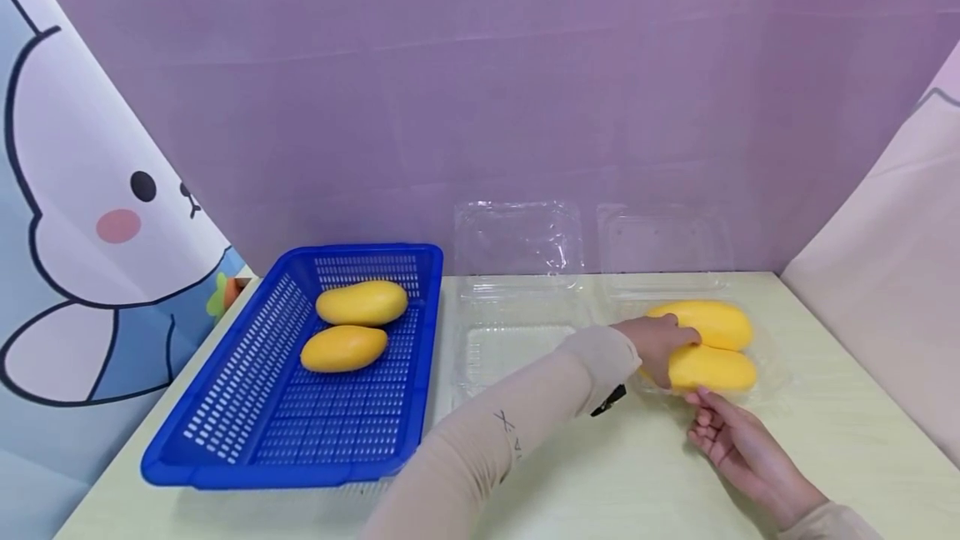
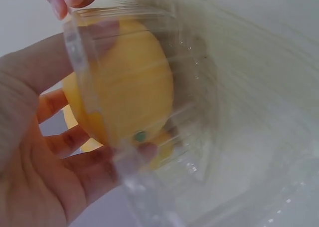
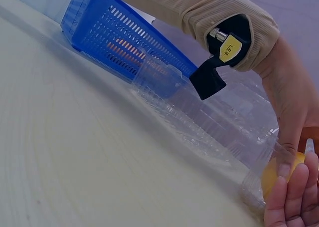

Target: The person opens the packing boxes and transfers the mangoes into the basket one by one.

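Two yellow mangoes lie side by side in the right clear plastic clamshell box (image 1: 772,357), a rear mango (image 1: 712,322) and a front mango (image 1: 716,367). My left hand (image 1: 660,346) reaches across from the left and grips the front mango at its left end, thumb and fingers curled around it. In the left wrist view that mango (image 2: 132,77) shows through the box's clear wall. My right hand (image 1: 750,457) is palm up at the box's front edge, a fingertip right at the rim below the front mango, its other fingers loosely curled.
A blue plastic basket (image 1: 431,357) stands at the left with two mangoes (image 1: 362,303) in it. Between basket and hands sits another clear clamshell box (image 1: 517,244), lid raised against the purple backdrop (image 1: 487,107). The right box's lid (image 1: 663,244) also stands raised.
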{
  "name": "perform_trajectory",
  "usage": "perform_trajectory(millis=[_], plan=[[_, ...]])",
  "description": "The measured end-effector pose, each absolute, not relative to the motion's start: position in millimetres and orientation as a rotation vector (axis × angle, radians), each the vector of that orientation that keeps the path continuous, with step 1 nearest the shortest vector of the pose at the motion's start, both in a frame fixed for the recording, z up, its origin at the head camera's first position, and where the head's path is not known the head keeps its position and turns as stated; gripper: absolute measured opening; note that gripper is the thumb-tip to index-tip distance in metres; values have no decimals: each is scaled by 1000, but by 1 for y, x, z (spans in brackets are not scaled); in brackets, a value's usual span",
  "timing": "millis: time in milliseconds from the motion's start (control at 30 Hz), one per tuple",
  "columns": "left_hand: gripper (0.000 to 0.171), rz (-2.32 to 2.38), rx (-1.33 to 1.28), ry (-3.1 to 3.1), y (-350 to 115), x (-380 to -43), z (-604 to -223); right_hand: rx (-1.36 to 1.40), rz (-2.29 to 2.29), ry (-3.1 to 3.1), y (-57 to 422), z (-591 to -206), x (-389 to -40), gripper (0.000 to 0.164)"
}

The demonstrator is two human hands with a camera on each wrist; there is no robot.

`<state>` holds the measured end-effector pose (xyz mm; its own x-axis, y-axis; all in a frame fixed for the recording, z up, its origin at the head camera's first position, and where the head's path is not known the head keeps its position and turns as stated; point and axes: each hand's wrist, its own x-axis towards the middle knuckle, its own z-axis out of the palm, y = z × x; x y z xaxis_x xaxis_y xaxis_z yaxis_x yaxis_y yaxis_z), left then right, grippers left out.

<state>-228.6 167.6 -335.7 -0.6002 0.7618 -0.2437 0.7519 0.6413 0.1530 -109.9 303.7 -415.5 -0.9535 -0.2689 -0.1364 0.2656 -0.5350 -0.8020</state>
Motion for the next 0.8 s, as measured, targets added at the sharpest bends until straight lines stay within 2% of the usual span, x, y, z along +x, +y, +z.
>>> perform_trajectory(millis=[400, 600, 800], plan=[[72, 44, 1279, 2557, 168, -235, -337, -13, -2549, 1323, 302, -418, -110, 38], [62, -11, 1355, 2602, 170, -232, -332, -51, -2555, 1300, 302, -419, -110, 40], [40, -22, 1429, 2634, 169, -235, -333, -75, -2545, 1301, 302, -418, -111, 40]])
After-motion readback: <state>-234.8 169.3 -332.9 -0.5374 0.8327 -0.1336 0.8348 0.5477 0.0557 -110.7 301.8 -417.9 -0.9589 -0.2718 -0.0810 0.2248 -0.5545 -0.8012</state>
